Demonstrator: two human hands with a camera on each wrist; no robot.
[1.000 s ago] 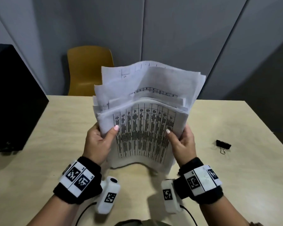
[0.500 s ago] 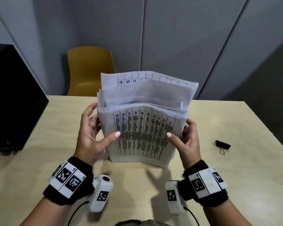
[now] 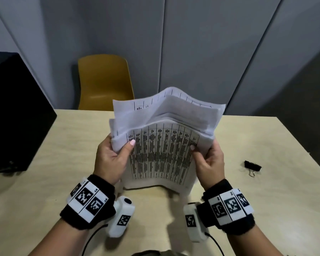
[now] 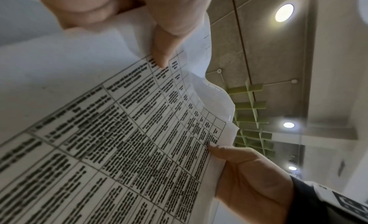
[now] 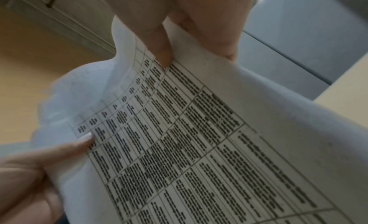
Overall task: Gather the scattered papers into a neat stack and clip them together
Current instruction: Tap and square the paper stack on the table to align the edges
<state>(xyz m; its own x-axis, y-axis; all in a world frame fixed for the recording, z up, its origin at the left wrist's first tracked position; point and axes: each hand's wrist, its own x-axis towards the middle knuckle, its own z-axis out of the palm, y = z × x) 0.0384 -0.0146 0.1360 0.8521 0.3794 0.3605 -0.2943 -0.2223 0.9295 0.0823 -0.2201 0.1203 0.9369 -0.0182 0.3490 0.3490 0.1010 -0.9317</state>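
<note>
A loose sheaf of printed papers [image 3: 161, 154] stands on its lower edge on the pale wooden table [image 3: 63, 163], bowed towards me, with the sheets' top edges uneven. My left hand [image 3: 113, 156] grips its left side, thumb across the front sheet. My right hand [image 3: 209, 159] grips the right side the same way. In the left wrist view my left thumb [image 4: 161, 43] presses the table-printed sheet [image 4: 119, 140], and my right hand [image 4: 249, 177] shows beyond it. The right wrist view shows my right thumb [image 5: 161, 46] on the sheet [image 5: 199, 140]. A black binder clip [image 3: 252, 166] lies on the table to the right.
A mustard-yellow chair [image 3: 104, 82] stands behind the table's far edge. A large black box [image 3: 13, 111] occupies the left end of the table. Grey wall panels rise behind. Cables run from the wrist cameras near the front edge.
The sheaf has come down onto the table and bowed. My left hand, which had loosened with fingers spread, has closed again on the left side. The back sheets now stick up more unevenly.
</note>
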